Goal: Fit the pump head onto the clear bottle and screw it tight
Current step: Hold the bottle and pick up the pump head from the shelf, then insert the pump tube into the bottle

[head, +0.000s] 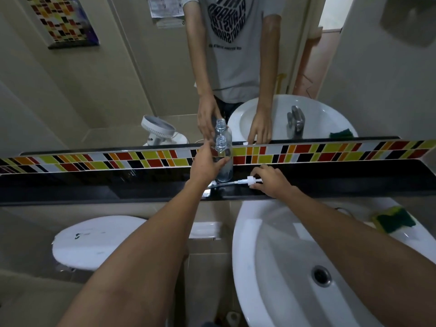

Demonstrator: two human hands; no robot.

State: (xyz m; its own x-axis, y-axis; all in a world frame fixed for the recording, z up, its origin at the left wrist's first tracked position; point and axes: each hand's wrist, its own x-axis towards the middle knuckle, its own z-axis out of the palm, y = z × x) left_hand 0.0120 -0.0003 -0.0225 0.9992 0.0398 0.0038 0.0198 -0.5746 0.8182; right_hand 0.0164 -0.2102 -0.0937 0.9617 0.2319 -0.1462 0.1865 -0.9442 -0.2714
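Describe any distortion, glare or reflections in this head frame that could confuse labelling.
Head view: wide-angle bending curves the black shelf and tile strip; the mirror doubles the clear bottle and both hands; soft glare on the sink; left hand and right hand are slightly soft.

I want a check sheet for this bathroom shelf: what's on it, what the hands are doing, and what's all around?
Surface: black shelf under the mirror, glossy.
Job's things: clear bottle upright on the shelf, neck open, no cap. Pump head lies on its side to the bottle's right, tube pointing at the bottle.
Clutter: green and yellow sponge on the sink rim.
Grippers: left hand wraps the bottle; right hand touches the pump head, which is not yet lifted.
Cables: a thin dark line shows near the sponge; cannot tell what it is.
Surroundings: mirror, coloured tile strip, toilet lid at lower left.
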